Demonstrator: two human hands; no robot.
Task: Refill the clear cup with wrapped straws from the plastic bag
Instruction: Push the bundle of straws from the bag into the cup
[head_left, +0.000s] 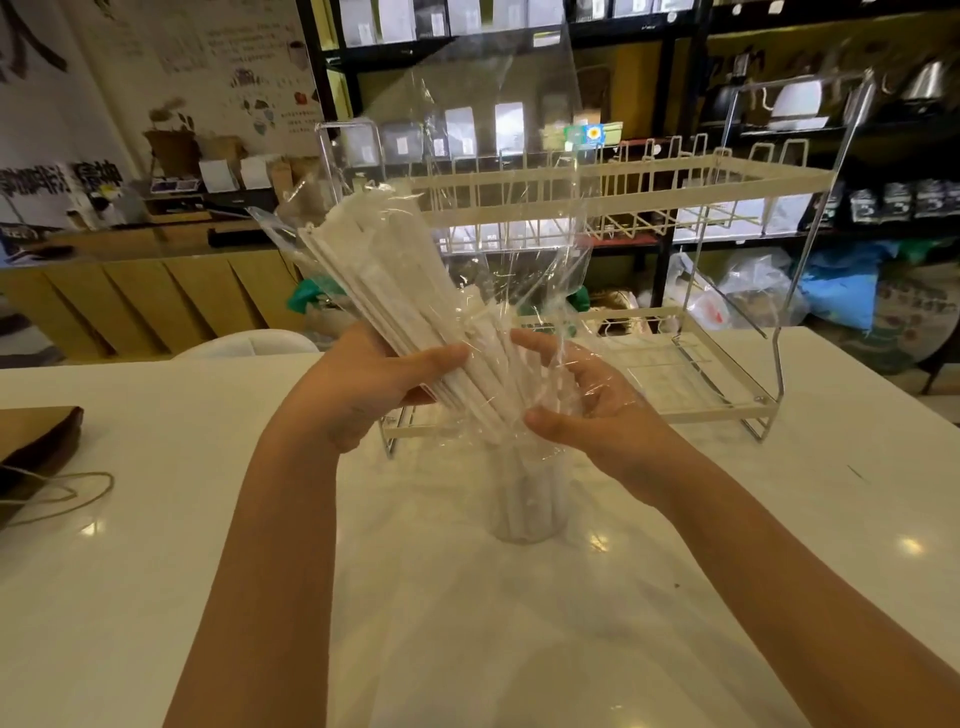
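Note:
A clear cup (527, 499) stands on the white table (156, 519) below my hands, with the lower ends of white wrapped straws in it. My left hand (363, 384) grips a thick bundle of wrapped straws (374, 275) that leans up to the left over the cup. The clear plastic bag (498, 171) rises crumpled above and around the bundle. My right hand (587, 400) holds the bag's film beside the straws, fingers curled, with film draped over them.
A cream two-tier wire rack (675, 192) stands just behind the cup. A brown paper bag with a twine handle (36, 447) lies at the table's left edge. A white chair back (249, 345) shows beyond the far edge; shelves fill the background.

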